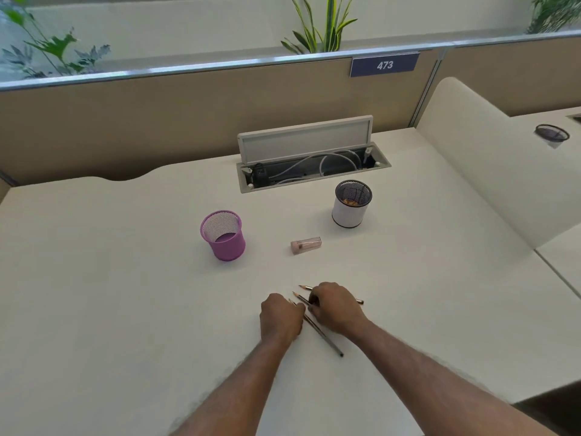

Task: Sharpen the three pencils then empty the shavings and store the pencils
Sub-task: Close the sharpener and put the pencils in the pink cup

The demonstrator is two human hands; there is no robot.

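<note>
Both hands sit low in the centre of the frame, backs up, closed in over the three pencils that lie on the pale surface. The right hand has its fingers curled down around the upper part of the shafts. The left hand is curled too, with its thumb side against the pencils, but its fingertips are hidden, so whether it pinches one cannot be told.

The pencils lie close together, not quite parallel. Their long axes run from pointed tips just above and left of the hands down to blunt ends at the lower right. One shaft shows beyond the right hand on its right side, and the longest runs out below both hands.

The tips look sharpened, so this reads as gathering the pencils for storage. The purple mesh cup stands well apart, up and to the left, nearer the left hand. The white-sleeved mesh cup, with brownish bits inside, stands up and to the right. The small sharpener lies on its side between the cups. The bundle would have to be tipped from flat to upright to go into either cup
</note>
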